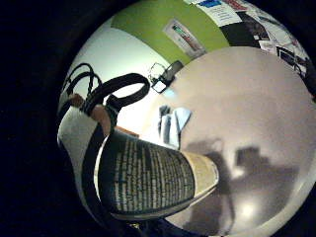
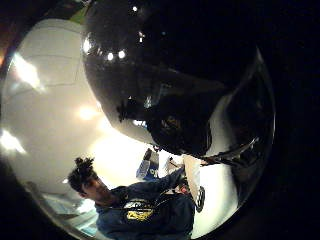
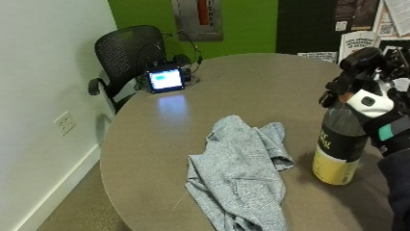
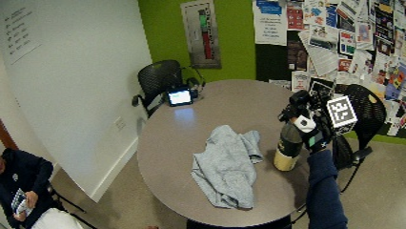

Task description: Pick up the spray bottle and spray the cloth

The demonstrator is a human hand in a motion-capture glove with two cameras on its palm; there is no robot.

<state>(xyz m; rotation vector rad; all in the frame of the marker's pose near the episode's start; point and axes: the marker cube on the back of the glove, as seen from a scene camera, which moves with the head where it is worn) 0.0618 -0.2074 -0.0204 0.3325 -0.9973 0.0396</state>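
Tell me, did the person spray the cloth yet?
Not that I can see. Done: the gloved right hand grips the spray bottle around its neck. In hand: the bottle stands upright, its base at or just above the table, beside the grey cloth. Left: lifting it if needed, aiming the nozzle at the cloth and squeezing the trigger. No spray shows.

On the worktop [image 3: 256,77] the cloth [image 3: 240,168] lies crumpled near the middle, reaching toward the near edge. The spray bottle [image 3: 339,144] stands upright at the right edge, close beside the cloth, with the right hand [image 3: 378,108] at its neck. A small screen [image 3: 164,79] stands at the far left edge, a chair [image 3: 125,53] behind it.
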